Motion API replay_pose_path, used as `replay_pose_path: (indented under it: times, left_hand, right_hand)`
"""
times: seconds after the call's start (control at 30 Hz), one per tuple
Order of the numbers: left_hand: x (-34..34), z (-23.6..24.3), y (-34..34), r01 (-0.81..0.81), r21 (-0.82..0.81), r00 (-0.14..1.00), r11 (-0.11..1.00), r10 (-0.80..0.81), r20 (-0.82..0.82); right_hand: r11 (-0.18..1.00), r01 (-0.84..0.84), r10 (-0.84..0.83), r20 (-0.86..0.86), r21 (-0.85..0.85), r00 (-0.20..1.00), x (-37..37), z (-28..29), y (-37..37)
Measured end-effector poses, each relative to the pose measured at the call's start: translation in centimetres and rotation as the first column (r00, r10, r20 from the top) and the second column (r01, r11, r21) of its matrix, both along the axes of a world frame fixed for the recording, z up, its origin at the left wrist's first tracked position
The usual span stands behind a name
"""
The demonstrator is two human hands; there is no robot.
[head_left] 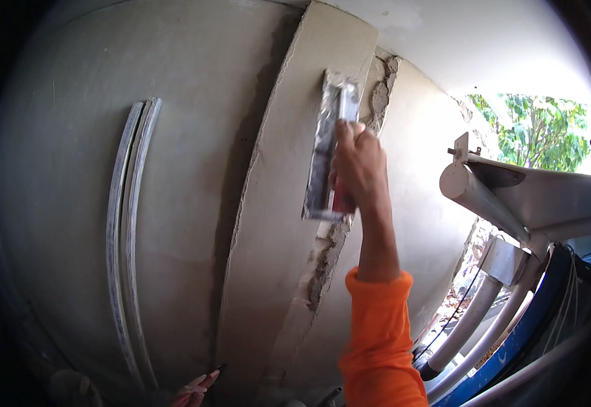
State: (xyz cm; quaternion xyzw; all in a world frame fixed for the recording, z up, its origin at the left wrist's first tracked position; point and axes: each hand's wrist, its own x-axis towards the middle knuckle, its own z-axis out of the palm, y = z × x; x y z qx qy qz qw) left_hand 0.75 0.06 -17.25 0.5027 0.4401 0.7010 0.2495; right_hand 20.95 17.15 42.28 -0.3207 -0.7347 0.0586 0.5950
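My right hand (pixel 363 163), at the end of an orange sleeve, is closed round the red handle of a plastering trowel (pixel 320 163). The trowel's long, plaster-smeared metal plate lies upright against a raised plastered strip (pixel 268 224) of the wall. Beside it, to the right, runs a rough, broken groove (pixel 326 264), partly hidden by my hand and wrist. Low in the picture, only the fingers of my left hand (pixel 196 390) show, spotted with white. They look closed, and a small dark tip sticks out past them; what it belongs to is hidden.
Two long, pale straight bars (pixel 132 142) lean against the grey wall (pixel 65 169) on the left. At right stand a thick metal pipe frame (pixel 489 203) and a blue curved rim (pixel 492 380). Green leaves (pixel 536 129) show through an opening beyond.
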Motion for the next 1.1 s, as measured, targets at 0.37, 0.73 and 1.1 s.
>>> replay_pose_path:
  times: [0.37, 0.73, 1.1]
  left_hand:
    - [0.5, 0.2, 0.3, 0.004, 0.001, 1.000, 1.000, -0.004, 0.003]
    - [1.0, 0.3, 0.5, 0.002, 0.004, 1.000, 1.000, -0.002, 0.017]
    - [0.7, -0.1, 0.1, -0.002, 0.006, 0.999, 1.000, 0.002, 0.037]
  right_hand:
    - [0.956, 0.159, -0.155, -0.034, 0.245, 0.987, 0.7, 5.7, 0.1]
    - [0.976, 0.175, -0.179, 0.023, 0.129, 0.984, 1.1, 10.0, 0.5]
    - [0.997, 0.071, -0.070, 0.029, -0.035, 0.997, 1.4, 0.4, -2.4]
